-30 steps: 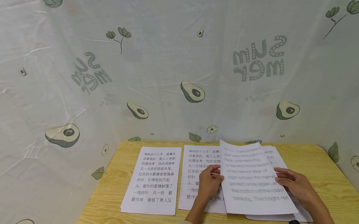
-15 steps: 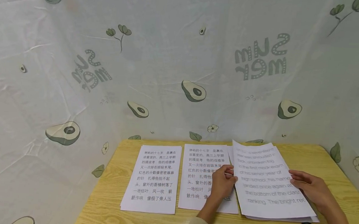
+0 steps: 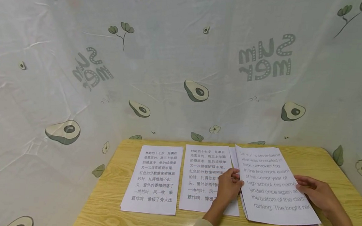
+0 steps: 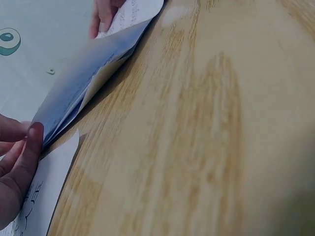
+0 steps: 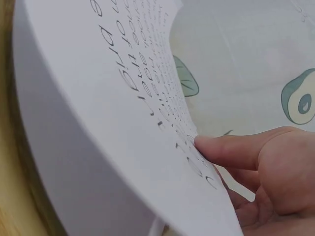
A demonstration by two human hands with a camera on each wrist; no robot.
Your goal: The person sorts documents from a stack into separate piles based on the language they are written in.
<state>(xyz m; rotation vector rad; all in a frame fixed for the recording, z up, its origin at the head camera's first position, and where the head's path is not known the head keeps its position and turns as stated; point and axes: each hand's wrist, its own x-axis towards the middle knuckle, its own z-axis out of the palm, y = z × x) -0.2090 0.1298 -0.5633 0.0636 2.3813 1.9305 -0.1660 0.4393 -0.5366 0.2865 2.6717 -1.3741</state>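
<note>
A sheet of paper printed with English text (image 3: 269, 186) lies over other sheets at the right of the table, bowed slightly upward. My left hand (image 3: 230, 185) pinches its left edge between thumb and fingers, above the neighbouring Chinese page. At the opposite edge my right hand (image 3: 316, 193) holds the paper, thumb on top and fingers underneath, as the right wrist view shows. In the left wrist view, gaps show between the raised sheet (image 4: 74, 78) and those under it. Beside it, the middle stack of Chinese-text paper (image 3: 200, 182) is partly covered by my left hand and wrist.
Another stack of Chinese-text paper (image 3: 154, 180) lies at the left of the wooden table (image 3: 105, 208). A sheet's corner shows between the middle and right stacks. Behind the table hangs a pale cloth (image 3: 158, 67) with avocado prints.
Both hands have carried the English sheet to the right and lowered it over the right stack, lining it up more closely. More of the middle Chinese page is uncovered.
</note>
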